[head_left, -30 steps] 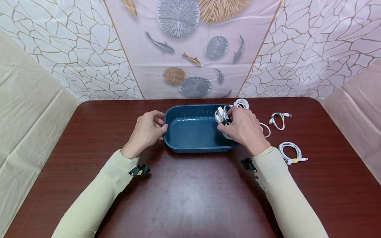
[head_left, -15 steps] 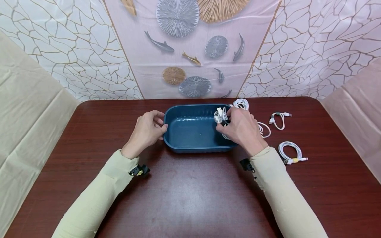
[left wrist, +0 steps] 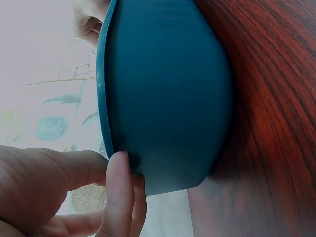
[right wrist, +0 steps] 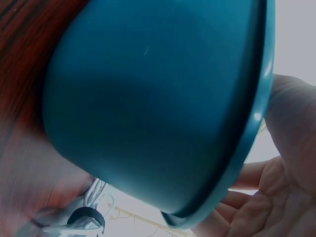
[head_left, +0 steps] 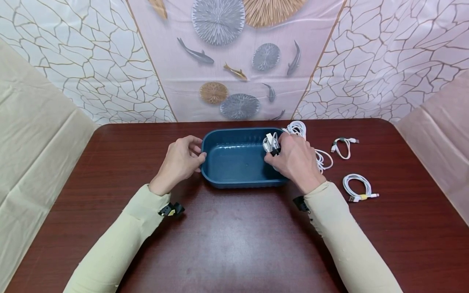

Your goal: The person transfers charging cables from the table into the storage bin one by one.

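Note:
A dark blue plastic basin (head_left: 239, 185) sits on the table. At its left end my left hand (head_left: 182, 159) pinches the rim; the left wrist view shows fingers (left wrist: 120, 192) against the outer wall. My right hand (head_left: 297, 156) reaches over the basin's right end. It holds a bundled white charging cable (head_left: 270, 141) with a black strap, inside the basin near the right wall. Part of that bundle is behind the thumb and fingers. In the right wrist view the basin wall hides the held cable, with the hand seen beyond the rim.
Right of the basin lie more white cables: a coil (head_left: 297, 128) behind my right hand, another (head_left: 322, 160) partly covered by it, a short one (head_left: 343, 147), and a coil with a yellow tie (head_left: 357, 188). The brown wooden table (head_left: 231, 236) ends at a patterned cloth backdrop (head_left: 234, 61).
My right hand has shifted slightly left with the cable bundle, which is now lower in the basin. More of the cables behind it shows. My left hand stays at the rim.

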### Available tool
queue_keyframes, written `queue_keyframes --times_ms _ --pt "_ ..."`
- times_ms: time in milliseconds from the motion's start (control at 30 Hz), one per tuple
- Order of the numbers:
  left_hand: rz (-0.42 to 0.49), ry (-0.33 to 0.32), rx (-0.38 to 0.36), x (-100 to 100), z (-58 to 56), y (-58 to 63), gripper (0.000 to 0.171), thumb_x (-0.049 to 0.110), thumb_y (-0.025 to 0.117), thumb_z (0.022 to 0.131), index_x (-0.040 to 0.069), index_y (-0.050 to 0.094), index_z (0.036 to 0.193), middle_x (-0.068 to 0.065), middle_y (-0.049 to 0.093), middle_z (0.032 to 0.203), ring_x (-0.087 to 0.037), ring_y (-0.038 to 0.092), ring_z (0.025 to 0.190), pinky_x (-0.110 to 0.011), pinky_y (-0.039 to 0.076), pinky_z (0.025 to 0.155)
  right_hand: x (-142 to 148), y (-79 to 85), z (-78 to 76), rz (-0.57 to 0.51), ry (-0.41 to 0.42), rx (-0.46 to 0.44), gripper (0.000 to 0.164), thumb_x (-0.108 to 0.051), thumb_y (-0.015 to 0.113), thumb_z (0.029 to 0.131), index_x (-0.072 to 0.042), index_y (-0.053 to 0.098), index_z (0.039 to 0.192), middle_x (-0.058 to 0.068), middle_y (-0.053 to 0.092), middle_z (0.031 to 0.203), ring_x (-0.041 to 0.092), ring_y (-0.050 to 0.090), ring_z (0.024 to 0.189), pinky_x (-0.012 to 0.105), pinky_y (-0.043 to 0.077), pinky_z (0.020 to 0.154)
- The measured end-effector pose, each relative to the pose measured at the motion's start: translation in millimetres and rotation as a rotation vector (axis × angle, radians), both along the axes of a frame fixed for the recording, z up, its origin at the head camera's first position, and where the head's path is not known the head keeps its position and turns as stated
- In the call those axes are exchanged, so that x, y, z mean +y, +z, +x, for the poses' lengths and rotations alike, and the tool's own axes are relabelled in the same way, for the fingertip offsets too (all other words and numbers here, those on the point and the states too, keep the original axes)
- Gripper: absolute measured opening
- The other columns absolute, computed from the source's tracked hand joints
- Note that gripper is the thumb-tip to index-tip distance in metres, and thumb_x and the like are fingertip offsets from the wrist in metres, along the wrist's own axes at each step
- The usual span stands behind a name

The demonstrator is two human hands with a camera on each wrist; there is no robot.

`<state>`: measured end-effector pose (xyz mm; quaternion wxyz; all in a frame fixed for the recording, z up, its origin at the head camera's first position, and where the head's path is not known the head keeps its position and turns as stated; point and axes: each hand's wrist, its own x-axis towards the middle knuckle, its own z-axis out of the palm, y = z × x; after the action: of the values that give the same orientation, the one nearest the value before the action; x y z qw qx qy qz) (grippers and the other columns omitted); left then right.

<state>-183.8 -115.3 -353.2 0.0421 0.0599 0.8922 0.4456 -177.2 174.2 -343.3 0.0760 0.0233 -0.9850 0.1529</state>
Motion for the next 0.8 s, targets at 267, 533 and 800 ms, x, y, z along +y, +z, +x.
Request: queue_keyframes --times_ms 267,533,800 --pt "0.002 0.001 -0.001 0.0 -0.1 0.1 0.039 0.007 0.067 0.094 -0.003 0.06 0.131 -0.018 0.066 0.103 -0.022 0.072 0.08 -0.033 0.066 0.059 -2.8 -2.2 1.4 0.024 0.001 0.006 0.036 -0.036 0.076 0.08 -0.006 0.058 0.078 0.017 0.063 0.078 0.04 0.067 0.077 0.054 0.056 0.061" --pt "-0.003 0.003 -0.004 -0.1 0.2 -0.1 0.039 0.007 0.068 0.094 -0.002 0.06 0.131 -0.018 0.066 0.103 -0.021 0.072 0.078 -0.029 0.064 0.057 -5.2 -6.5 -0.2 0.05 0.001 0.026 0.034 -0.034 0.076 0.079 -0.004 0.059 0.078 0.019 0.064 0.079 0.041 0.068 0.076 0.054 0.056 0.059" --pt "0.005 0.003 -0.007 0.3 0.2 -0.1 0.039 0.007 0.068 0.094 -0.003 0.06 0.131 -0.018 0.066 0.103 -0.022 0.072 0.08 -0.034 0.066 0.06 -7.3 -9.8 -0.3 0.067 -0.006 0.009 0.035 -0.034 0.075 0.08 -0.002 0.06 0.083 0.021 0.067 0.084 0.043 0.069 0.079 0.056 0.056 0.062"
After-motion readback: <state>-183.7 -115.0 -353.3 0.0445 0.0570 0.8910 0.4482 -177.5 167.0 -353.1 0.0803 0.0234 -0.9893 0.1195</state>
